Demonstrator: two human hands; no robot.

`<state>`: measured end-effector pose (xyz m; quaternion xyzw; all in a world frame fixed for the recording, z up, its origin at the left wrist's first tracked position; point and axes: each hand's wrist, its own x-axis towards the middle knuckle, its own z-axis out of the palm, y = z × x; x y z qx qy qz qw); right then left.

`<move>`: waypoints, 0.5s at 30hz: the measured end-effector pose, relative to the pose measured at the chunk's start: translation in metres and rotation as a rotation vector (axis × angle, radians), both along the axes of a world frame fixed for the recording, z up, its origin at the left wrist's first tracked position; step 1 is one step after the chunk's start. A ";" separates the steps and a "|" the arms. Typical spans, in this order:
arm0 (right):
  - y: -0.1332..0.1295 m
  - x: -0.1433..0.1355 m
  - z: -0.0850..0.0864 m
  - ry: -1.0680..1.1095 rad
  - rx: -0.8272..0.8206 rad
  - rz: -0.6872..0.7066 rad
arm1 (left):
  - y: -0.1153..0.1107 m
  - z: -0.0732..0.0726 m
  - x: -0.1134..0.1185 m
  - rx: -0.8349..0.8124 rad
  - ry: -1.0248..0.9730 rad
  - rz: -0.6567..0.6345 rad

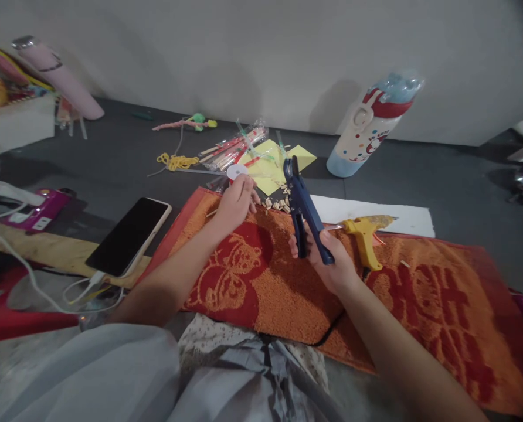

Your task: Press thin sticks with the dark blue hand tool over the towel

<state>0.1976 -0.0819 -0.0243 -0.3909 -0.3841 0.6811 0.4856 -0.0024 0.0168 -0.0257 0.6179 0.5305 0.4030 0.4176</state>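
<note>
My right hand (332,261) is wrapped around a dark blue plier-like hand cutter (304,202). The tool stands at a slant, head up, with its two handles spread apart. My left hand (238,202) hovers by the towel's far edge with loosely curled fingers, and nothing shows in them. Just beyond its fingertips is a white round spool (236,171); whether they touch is unclear. Between the hands lies a heap of small cut wooden pieces (279,204). An orange and red towel (283,293) spreads beneath both hands.
A yellow glue gun (367,234) lies right on a white strip (402,220). Behind are yellow paper sheets (265,167), bagged sticks (235,149) and yellow yarn (177,162). A bottle (371,132) stands back right. At left are a phone (129,237) and purple power strip (39,210).
</note>
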 end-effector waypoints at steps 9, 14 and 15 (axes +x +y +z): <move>0.000 -0.004 0.001 0.049 -0.107 -0.073 | 0.005 0.004 -0.008 0.246 0.748 0.044; 0.001 -0.004 0.002 0.073 -0.126 -0.111 | 0.007 0.009 -0.014 0.265 0.848 0.082; 0.001 -0.003 0.002 0.075 -0.132 -0.110 | 0.007 0.009 -0.016 0.276 0.857 0.074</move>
